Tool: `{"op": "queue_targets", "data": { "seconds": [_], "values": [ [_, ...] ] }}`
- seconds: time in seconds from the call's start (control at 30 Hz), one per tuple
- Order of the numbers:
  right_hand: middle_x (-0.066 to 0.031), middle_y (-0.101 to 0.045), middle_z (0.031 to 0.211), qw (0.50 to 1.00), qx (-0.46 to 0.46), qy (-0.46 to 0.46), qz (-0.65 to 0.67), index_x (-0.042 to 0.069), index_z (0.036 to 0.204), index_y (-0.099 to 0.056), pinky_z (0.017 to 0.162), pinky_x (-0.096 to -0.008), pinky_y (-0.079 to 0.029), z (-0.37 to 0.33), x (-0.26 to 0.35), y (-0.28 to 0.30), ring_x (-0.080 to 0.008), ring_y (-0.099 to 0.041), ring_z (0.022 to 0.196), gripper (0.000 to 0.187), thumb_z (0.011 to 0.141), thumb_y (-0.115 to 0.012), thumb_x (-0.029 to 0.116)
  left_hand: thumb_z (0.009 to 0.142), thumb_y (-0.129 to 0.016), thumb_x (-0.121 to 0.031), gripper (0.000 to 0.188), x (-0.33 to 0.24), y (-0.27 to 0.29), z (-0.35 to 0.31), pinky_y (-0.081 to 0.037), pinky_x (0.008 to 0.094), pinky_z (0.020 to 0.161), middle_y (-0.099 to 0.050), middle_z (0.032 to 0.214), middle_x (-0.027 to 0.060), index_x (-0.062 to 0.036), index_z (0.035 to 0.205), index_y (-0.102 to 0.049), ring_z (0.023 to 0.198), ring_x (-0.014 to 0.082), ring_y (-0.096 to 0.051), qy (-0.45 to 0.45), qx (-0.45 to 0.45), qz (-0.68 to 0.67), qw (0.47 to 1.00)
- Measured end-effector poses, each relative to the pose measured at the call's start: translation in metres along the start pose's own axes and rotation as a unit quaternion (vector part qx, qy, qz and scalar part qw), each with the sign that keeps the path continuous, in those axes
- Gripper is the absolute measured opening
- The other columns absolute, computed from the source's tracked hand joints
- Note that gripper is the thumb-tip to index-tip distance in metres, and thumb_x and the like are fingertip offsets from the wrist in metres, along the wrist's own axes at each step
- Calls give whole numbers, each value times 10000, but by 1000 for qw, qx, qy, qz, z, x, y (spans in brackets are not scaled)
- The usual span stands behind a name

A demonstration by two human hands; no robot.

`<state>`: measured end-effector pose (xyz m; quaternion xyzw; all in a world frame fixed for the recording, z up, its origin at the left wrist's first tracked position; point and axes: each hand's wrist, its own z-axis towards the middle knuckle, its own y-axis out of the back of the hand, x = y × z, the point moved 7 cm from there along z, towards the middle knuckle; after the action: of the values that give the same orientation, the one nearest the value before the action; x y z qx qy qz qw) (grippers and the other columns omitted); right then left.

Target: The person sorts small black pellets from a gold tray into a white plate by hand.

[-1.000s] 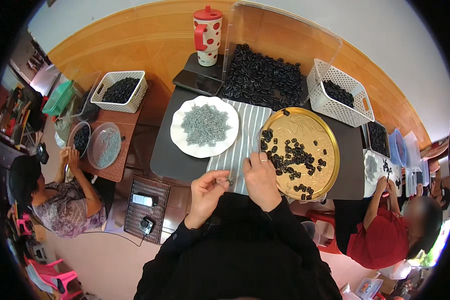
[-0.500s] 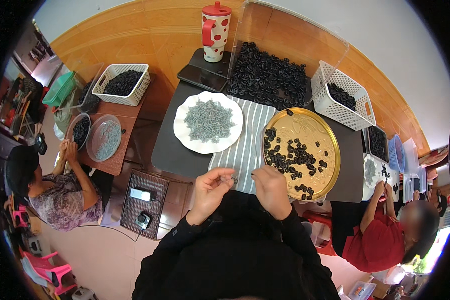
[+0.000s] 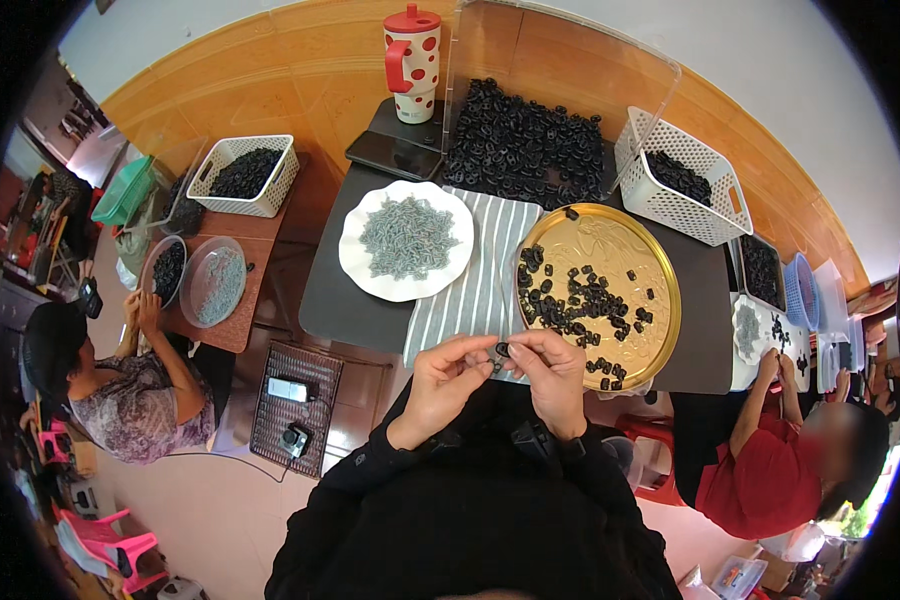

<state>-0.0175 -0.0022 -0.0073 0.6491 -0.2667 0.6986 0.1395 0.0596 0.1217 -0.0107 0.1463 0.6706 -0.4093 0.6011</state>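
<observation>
My left hand (image 3: 448, 378) and my right hand (image 3: 553, 372) meet just above the near edge of the dark table (image 3: 350, 305). Together their fingertips pinch a small black ring-shaped part (image 3: 501, 349). Beyond the hands lies a grey striped cloth (image 3: 475, 290). A round gold tray (image 3: 610, 250) with several loose black parts sits to the right of it. To the left of the cloth, a white plate (image 3: 355, 265) holds a heap of small grey pieces (image 3: 408, 235).
A clear bin of black parts (image 3: 530, 145), a white basket (image 3: 682, 185), a red-dotted mug (image 3: 412, 62) and a dark tablet (image 3: 400, 152) stand at the back. People work at side tables left (image 3: 120, 385) and right (image 3: 780, 450). A woven tray (image 3: 292, 405) lies on the floor.
My hands have come together and risen slightly, now pinching the black part between both sets of fingertips. The view has tilted a little toward the table.
</observation>
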Motion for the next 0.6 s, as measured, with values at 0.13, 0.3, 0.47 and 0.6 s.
{"op": "queue_targets", "data": {
  "seconds": [0.13, 0.3, 0.47, 0.6],
  "values": [
    [-18, -642, 784, 999, -4, 18, -25, -10, 948, -647, 596, -187, -449, -3, 5, 0, -62, -591, 693, 85, 877, -603, 5, 819, -567, 117, 341, 2, -3, 0, -424, 207, 741, -553, 893, 20, 16, 1138, -630, 813, 77, -517, -9, -2, 4, 1000],
    [-24, -636, 797, 999, -10, 24, -32, -16, 940, -645, 605, -191, -454, -6, 9, -2, -60, -583, 691, 79, 871, -607, -6, 817, -570, 111, 335, 1, -5, -2, -421, 193, 678, -547, 891, 20, 13, 1131, -635, 780, 71, -510, -25, -10, 13, 1000],
    [-27, -616, 789, 996, 6, 63, -57, -22, 923, -641, 613, -199, -456, -7, 11, -2, -63, -568, 676, 70, 860, -611, -25, 819, -575, 101, 322, 1, -7, -2, -407, 180, 614, -539, 886, 17, 14, 1122, -640, 748, 63, -502, -34, -25, 13, 999],
    [-31, -607, 783, 989, 47, 87, -107, -31, 980, -644, 608, -197, -446, -5, 10, -3, -71, -564, 678, 135, 848, -616, -39, 823, -576, 96, 312, 1, -6, -3, -408, 179, 616, -542, 889, 18, 13, 1116, -644, 735, 60, -497, -36, -33, 20, 999]
  ]
}}
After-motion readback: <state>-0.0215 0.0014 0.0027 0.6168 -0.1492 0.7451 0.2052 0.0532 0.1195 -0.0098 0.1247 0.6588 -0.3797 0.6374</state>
